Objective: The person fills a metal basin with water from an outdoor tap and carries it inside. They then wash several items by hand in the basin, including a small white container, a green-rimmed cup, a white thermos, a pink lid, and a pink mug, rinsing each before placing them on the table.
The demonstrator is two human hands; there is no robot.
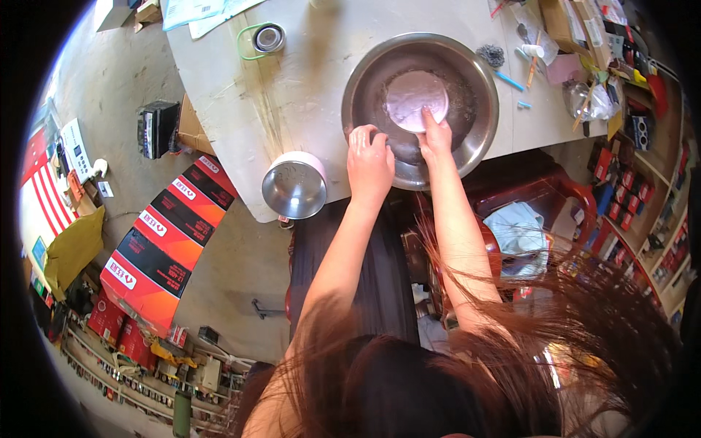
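Note:
A wide steel basin (353, 84) stands near the table's front edge. Inside it is a round pale pink dish or lid (412, 96), apparently wet. My right hand (436, 135) grips the near edge of this round piece, thumb on top of it. Over the basin's near-left rim, my left hand (370, 159) has loosely bent fingers, and I see nothing in them. A steel-lined bowl with a pale outside (295, 191) sits on the table to the left of that hand.
A small steel cup (269, 38) stands by a green band at the table's far left. A scouring pad (491, 55) and assorted small items lie right of the basin. Red and black cartons (168, 226) line the floor at left; a dark red chair (540, 190) stands below the table edge.

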